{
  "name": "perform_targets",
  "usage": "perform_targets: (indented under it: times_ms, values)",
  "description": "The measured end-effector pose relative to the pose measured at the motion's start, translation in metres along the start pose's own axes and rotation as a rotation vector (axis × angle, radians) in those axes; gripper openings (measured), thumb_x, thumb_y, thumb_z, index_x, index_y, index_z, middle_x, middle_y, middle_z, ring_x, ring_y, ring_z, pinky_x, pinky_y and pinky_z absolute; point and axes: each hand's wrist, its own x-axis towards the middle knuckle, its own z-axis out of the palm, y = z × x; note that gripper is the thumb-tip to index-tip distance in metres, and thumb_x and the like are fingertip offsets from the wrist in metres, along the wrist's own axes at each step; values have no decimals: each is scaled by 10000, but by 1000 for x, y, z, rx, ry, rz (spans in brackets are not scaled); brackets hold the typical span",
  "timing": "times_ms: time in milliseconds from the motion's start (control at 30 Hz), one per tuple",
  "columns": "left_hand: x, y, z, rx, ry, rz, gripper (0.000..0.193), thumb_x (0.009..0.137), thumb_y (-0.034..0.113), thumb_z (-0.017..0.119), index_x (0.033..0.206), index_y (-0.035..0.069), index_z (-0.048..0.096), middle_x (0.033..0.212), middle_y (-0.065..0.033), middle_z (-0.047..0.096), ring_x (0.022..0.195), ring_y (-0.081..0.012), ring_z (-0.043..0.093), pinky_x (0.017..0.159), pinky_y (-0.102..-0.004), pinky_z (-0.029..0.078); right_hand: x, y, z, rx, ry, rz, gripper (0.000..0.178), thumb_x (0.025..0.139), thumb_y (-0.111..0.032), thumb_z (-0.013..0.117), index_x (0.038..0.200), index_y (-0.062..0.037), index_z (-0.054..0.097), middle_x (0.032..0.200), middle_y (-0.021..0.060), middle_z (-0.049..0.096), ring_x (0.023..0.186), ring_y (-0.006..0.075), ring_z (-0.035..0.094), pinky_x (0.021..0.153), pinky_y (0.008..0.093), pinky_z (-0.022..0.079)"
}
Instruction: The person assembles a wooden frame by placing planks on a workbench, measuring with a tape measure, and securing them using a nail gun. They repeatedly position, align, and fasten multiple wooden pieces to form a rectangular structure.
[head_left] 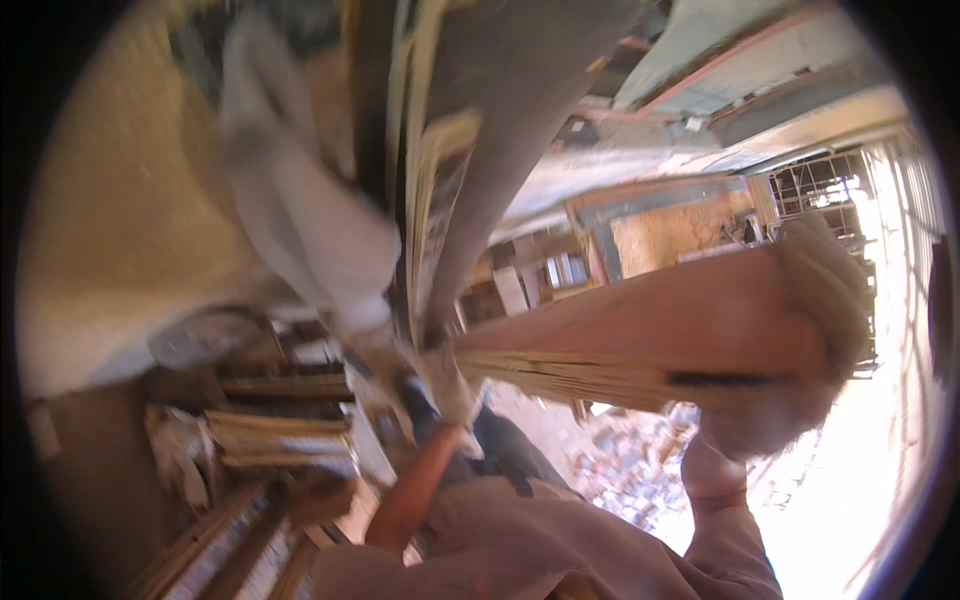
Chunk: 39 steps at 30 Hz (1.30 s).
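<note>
A thick reddish-brown plywood board (640,310) with a layered pale edge slants across the view, its right end close to me. My right hand (790,400), in a worn brownish glove, is wrapped round that end. In a pale glove, my left hand (450,395) is at the board's farther, left end. Its fingers are blurred, so its hold cannot be made out. Beside that end stand tall upright boards (430,190), with pale layered edges and a dark face. To their left hangs a long, smeared light-grey cloth shape (300,210).
Stacked timber (285,440) lies at the lower left, with a pale cloth (180,455) beside it. Scattered debris (630,460) covers the ground below the board. Farther off are a framed tan panel (670,240) and a barred window (815,190). A yellowish wall (110,230) rises on the left.
</note>
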Motion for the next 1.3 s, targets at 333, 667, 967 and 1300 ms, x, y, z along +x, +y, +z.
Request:
perform_targets:
  times_ms: [333, 667, 967, 1300]
  values:
    - [90, 117, -42, 167, 319, -19, 1033, 881, 643, 682, 1550, -53, 316, 1479, -342, 426, 1361, -501, 439, 1148, -556, 374, 25, 13, 25, -3, 116, 151, 564, 948, -404, 645, 1244, 75, 620, 1299, 288, 611, 1262, 456, 572, 1119, 533, 429]
    - [35, 130, 22, 388, 553, 248, 922, 907, 562, 664, 1522, -58, 366, 1469, -338, 454, 1373, -462, 454, 1160, -526, 372, -348, -86, -102, 220, -48, 915, 252, 907, -218, 632, 1081, -40, 669, 1069, 133, 642, 986, 335, 630, 901, 447, 501]
    - [-88, 202, 203, 466, 52, -9, 846, 898, 485, 694, 1483, -62, 421, 1451, -322, 488, 1372, -436, 471, 1160, -510, 376, -606, -182, -316, -232, 69, 1919, 241, 1016, -234, 596, 999, -36, 732, 885, 200, 700, 839, 377, 687, 743, 461, 534]
    - [-148, 291, 499, 362, -537, 609, 731, 822, 352, 823, 1361, -9, 486, 1296, -265, 572, 1204, -453, 548, 1038, -529, 444, -745, -109, -469, -653, 539, 1989, 233, 1015, -234, 600, 994, -34, 719, 890, 219, 688, 860, 404, 677, 752, 474, 521]
